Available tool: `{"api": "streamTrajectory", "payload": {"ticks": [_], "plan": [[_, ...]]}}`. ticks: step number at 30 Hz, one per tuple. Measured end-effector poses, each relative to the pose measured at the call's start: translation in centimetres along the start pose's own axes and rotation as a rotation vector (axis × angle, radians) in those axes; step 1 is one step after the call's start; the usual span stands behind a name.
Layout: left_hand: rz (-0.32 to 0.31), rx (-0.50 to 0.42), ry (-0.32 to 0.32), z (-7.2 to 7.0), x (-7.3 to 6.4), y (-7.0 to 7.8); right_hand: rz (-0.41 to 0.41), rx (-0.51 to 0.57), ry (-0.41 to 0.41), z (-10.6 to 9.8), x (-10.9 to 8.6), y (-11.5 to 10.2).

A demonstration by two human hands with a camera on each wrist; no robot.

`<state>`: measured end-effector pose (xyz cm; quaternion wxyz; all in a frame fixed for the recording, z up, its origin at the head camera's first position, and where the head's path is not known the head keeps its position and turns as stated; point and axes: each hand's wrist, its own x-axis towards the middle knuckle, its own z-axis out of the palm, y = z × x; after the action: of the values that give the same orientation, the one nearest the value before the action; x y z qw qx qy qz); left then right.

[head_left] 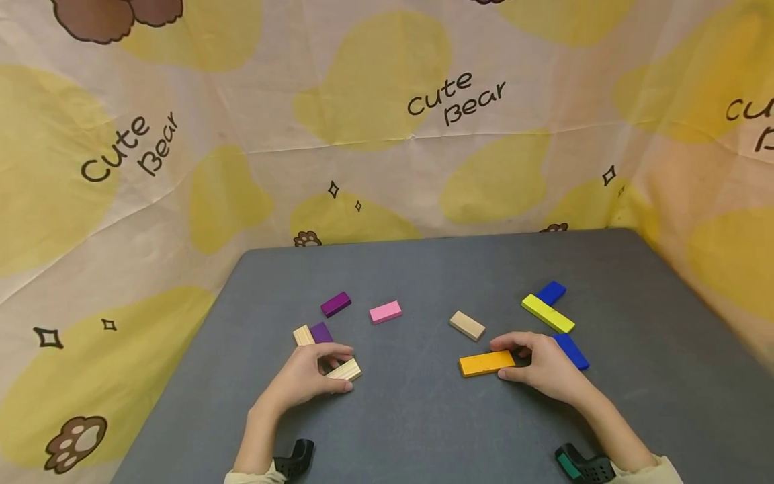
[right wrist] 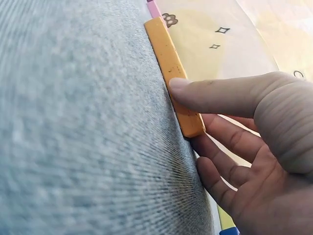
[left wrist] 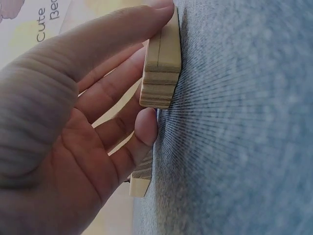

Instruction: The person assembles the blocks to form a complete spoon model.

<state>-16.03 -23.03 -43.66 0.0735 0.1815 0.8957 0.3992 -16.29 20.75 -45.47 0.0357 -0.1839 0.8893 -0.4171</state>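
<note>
My left hand (head_left: 308, 373) pinches a plain wooden block (head_left: 345, 371) between thumb and fingers, low over the grey table. In the left wrist view the thumb lies along one long face of this wooden block (left wrist: 161, 54), whose grained end points back toward the palm. On the right, my right hand (head_left: 547, 366) grips the near end of an orange block (head_left: 484, 364), thumb on the front side and fingers behind. The right wrist view shows the orange block (right wrist: 166, 49) lying along the table surface under the thumb. Just behind the left hand are another wooden block (head_left: 304, 335) and a purple block (head_left: 322, 333).
Farther back lie a dark purple block (head_left: 336, 304), a pink block (head_left: 385, 312) and a beige block (head_left: 467, 325). A yellow block (head_left: 547, 313) overlaps a blue block (head_left: 551, 292); a second blue block (head_left: 571, 351) lies beside the right hand. A printed cloth (head_left: 375, 81) hangs behind the table (head_left: 411, 430).
</note>
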Motion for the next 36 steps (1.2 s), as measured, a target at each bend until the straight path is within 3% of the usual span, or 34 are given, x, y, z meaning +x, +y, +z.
{"api": "streamTrajectory", "payload": {"ticks": [10,18,21,28,36], "plan": [[0.007,0.008,0.007,0.2,0.0,-0.2,0.008,-0.015,0.061,0.4,0.0,-0.7],[0.011,0.014,0.004,0.3,0.2,-0.3,0.152,0.049,0.337,3.1,0.2,-4.4],[0.017,0.015,0.010,0.2,0.2,-0.2,0.229,0.114,0.398,4.6,0.6,-5.8],[0.012,0.014,0.009,0.2,0.2,-0.2,0.370,0.247,0.459,6.2,1.8,-6.8],[0.006,0.006,0.008,0.2,0.1,-0.5,0.385,0.215,0.461,7.7,2.7,-6.6]]}}
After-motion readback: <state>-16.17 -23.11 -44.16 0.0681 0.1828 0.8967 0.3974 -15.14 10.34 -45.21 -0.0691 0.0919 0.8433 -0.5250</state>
